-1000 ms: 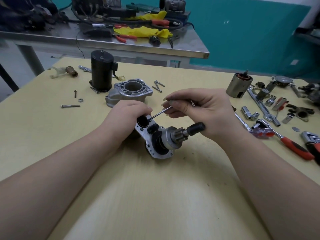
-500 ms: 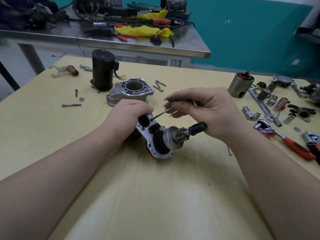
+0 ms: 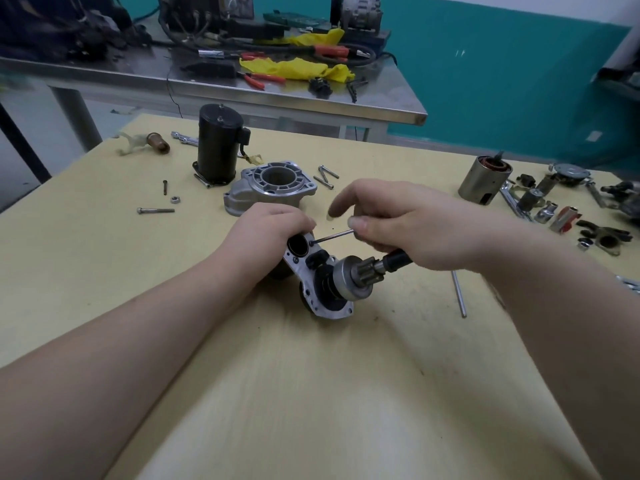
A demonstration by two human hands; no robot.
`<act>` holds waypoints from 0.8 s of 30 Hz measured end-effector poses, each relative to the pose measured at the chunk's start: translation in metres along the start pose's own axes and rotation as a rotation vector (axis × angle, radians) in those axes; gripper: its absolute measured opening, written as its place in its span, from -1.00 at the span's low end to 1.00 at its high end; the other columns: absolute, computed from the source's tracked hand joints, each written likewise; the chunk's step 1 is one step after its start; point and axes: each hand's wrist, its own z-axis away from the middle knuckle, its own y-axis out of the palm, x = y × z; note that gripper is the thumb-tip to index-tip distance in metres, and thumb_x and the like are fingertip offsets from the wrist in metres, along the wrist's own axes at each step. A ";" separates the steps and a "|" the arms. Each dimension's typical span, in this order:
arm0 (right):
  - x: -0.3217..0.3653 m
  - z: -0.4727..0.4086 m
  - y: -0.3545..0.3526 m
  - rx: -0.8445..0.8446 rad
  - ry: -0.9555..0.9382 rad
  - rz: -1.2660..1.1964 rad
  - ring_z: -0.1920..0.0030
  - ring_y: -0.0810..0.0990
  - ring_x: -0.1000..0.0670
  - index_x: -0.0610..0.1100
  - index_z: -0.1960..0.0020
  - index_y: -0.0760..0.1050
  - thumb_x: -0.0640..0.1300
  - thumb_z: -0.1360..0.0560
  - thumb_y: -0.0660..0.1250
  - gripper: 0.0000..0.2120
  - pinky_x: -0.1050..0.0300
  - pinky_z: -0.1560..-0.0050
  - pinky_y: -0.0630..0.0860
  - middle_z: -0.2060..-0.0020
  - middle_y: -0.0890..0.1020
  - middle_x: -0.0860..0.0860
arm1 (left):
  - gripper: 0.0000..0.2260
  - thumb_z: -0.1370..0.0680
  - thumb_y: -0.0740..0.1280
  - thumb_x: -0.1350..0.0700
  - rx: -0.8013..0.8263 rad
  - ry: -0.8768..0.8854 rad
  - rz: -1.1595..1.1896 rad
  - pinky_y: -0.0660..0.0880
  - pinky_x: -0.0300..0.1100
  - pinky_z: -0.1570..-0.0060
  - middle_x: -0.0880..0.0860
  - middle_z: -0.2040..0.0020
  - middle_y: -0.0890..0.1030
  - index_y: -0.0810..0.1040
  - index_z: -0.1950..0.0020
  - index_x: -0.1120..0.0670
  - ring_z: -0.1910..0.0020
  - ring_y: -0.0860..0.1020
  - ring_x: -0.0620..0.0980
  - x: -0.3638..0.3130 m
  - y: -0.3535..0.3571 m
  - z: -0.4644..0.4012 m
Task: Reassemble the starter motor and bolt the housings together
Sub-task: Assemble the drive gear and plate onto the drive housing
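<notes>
Head view: two bare hands work over a half-built starter on the yellow bench (image 3: 104, 258).
Left hand (image 3: 266, 233): its fingers curl over the top of the motor assembly (image 3: 322, 282) and hold it steady, tipped on its side on the bench.
Right hand (image 3: 412, 226): thumb and a curled finger pinch the outer end of a thin long bolt (image 3: 332, 236); the index finger is lifted clear above it.
Long bolt: its far tip sits at a small hole in the grey mounting plate, just below the left fingers and beside a large round opening; how deep it has gone I cannot tell.
Pinion gear (image 3: 360, 271): juts from the plate toward the right palm, with its black shaft end passing under the right fingers.
Front housing (image 3: 273, 187): lies apart, beyond the left knuckles, not yet fitted.
Black motor can (image 3: 219, 145): stands upright farther out, past that housing.
Loose fasteners: two screws (image 3: 326, 176) lie beyond the right fingertips; a bolt (image 3: 156, 211) and a nut (image 3: 175, 199) lie well out to the left of the left hand.
Risk, slip: the pinch is light and far out on the bolt, so a small twist could likely drop it.
Risk, misalignment: if the assembly rolls under the left fingers, the bolt may enter at an angle and bind or cross-thread.
Risk, knock: the right palm is close to the shaft end; a bump there could shift the whole assembly.
Second rod (image 3: 459, 294): lies on the bench below the right wrist, where a forearm could sweep it away.
</notes>
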 end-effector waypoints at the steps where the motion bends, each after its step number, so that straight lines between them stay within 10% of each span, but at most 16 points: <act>1: 0.003 -0.003 -0.003 0.016 0.011 0.067 0.32 0.48 0.19 0.14 -0.26 0.52 -0.09 -0.74 0.22 -0.81 0.32 0.31 0.44 0.26 0.58 0.09 | -0.74 -0.40 0.38 -0.05 0.016 -0.005 0.000 0.32 -0.06 0.18 0.03 0.33 0.46 0.55 0.30 0.14 0.30 0.43 -0.04 0.000 -0.001 0.000; 9: 0.021 -0.025 -0.009 0.060 0.214 -0.111 0.46 0.30 0.01 0.03 -0.10 0.64 -0.30 -0.61 0.30 -0.73 0.15 0.46 0.20 0.41 0.50 -0.03 | -0.76 -0.71 0.37 -0.05 0.103 0.080 -0.079 0.51 0.00 -0.15 -0.05 0.05 0.75 0.76 0.06 -0.05 -0.08 0.68 -0.05 0.007 -0.009 0.000; 24: 0.035 -0.022 -0.002 -0.031 0.316 -0.318 0.52 0.29 0.04 -0.10 -0.08 0.58 -0.16 -0.64 0.38 -0.97 0.23 0.53 0.17 0.43 0.54 -0.06 | -0.90 -0.54 0.57 0.01 0.285 0.277 0.016 0.64 -0.25 0.02 0.04 0.06 0.77 0.79 0.05 0.02 0.03 0.72 -0.04 0.012 -0.018 -0.002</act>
